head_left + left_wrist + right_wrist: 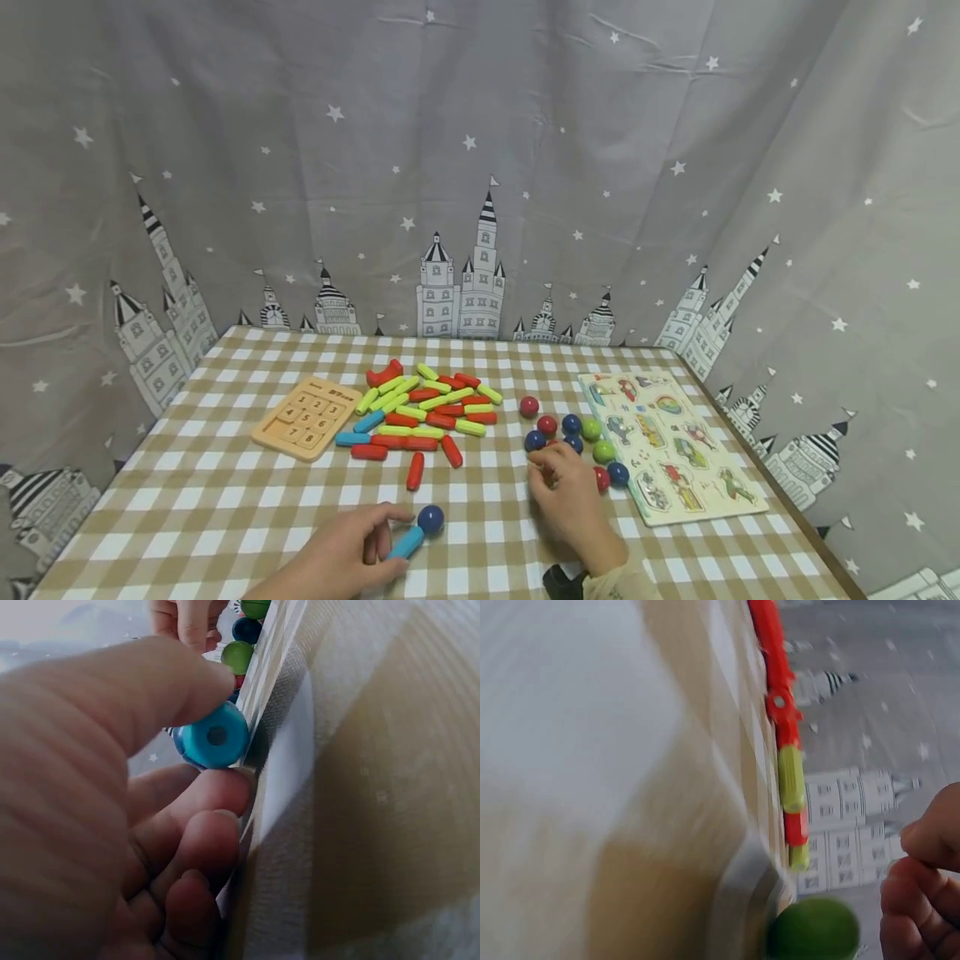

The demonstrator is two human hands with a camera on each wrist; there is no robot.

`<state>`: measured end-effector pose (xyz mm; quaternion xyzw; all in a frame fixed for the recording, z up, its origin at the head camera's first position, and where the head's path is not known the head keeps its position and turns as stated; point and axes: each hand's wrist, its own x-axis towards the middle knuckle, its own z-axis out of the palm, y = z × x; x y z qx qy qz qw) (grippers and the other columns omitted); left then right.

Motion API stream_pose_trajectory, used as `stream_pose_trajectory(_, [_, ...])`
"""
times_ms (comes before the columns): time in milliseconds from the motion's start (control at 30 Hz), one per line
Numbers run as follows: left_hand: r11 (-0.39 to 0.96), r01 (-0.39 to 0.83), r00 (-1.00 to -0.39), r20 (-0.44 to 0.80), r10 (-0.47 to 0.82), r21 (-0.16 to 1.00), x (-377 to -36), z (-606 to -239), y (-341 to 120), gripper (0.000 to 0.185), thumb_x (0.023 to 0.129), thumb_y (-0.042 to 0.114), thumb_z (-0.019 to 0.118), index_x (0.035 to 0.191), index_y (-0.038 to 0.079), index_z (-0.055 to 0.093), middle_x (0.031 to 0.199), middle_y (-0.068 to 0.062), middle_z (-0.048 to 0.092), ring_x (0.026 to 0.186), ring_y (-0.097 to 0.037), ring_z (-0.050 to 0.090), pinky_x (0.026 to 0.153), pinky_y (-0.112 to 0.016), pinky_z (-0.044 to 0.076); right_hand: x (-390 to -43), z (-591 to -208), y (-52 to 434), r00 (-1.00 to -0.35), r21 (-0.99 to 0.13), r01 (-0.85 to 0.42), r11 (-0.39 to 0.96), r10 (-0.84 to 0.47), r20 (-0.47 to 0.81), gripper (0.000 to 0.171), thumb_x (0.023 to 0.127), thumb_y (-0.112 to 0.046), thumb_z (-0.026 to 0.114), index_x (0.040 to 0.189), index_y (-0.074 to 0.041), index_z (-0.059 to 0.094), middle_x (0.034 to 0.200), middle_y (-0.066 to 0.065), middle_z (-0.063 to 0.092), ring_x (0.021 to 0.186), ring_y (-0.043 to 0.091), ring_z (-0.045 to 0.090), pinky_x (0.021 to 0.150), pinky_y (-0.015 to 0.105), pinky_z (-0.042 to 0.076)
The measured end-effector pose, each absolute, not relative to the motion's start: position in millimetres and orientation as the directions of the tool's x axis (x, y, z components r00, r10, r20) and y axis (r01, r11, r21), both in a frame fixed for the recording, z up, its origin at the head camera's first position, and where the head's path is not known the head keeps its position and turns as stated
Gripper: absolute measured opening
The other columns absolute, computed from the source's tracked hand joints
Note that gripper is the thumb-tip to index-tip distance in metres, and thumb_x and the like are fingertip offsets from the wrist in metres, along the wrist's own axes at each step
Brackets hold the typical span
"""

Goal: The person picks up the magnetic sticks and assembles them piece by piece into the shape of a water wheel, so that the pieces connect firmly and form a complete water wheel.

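My left hand (352, 546) pinches a light blue toy rod (407, 543) between thumb and fingers, low over the front of the table. A dark blue ball (431, 520) sits at the rod's far end. In the left wrist view, the near end of the rod (217, 736) shows a round dark centre. My right hand (568, 496) is over the near side of the loose balls, fingers loosely bent. Partly behind its fingertips is a red ball (553, 447). The right wrist view shows nothing between thumb and forefinger; a green ball (815, 930) appears beside them.
Several red, yellow and blue rods (427, 408) lie scattered mid-table, with a red curved piece (384, 372) behind. A wooden number puzzle (307, 418) lies at left. To the right of the balls is a picture puzzle board (675, 446). A checked cloth (217, 508) covers the table.
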<state>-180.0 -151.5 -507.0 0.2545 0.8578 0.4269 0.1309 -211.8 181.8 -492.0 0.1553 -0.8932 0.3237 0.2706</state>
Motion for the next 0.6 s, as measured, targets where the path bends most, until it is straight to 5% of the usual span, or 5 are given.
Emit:
stream_pose_trajectory(300, [0.512, 0.307, -0.828, -0.04, 0.56, 0.802, -180.8, -505.2, -154.8, 0.037, 0.089, 0.04, 0.08, 0.12, 0.023, 0.07, 0.079, 0.011, 0.059, 0.068, -0.003, 0.054, 0.059, -0.021, 0.045, -235.7, -487.6, 137.7, -0.969, -0.726, -0.248, 0.641, -0.15, 0.199, 0.014, 0.09, -0.014, 0.076, 0.103, -0.013, 0.08, 0.094, -0.007, 0.073, 0.083, 0.006, 0.064, 0.073, 0.024, 0.055])
stream_pose_trajectory(600, [0.487, 0.322, -0.822, -0.015, 0.569, 0.812, -180.3, -507.3, -153.3, 0.034, 0.09, 0.039, 0.079, 0.118, 0.021, 0.071, 0.08, 0.012, 0.059, 0.069, -0.001, 0.055, 0.06, -0.02, 0.046, -267.5, -493.5, 110.5, -0.983, -0.791, -0.12, 0.6, -0.182, 0.011, 0.027, 0.084, -0.027, 0.085, 0.106, -0.012, 0.079, 0.089, -0.007, 0.071, 0.08, 0.011, 0.063, 0.071, 0.028, 0.054])
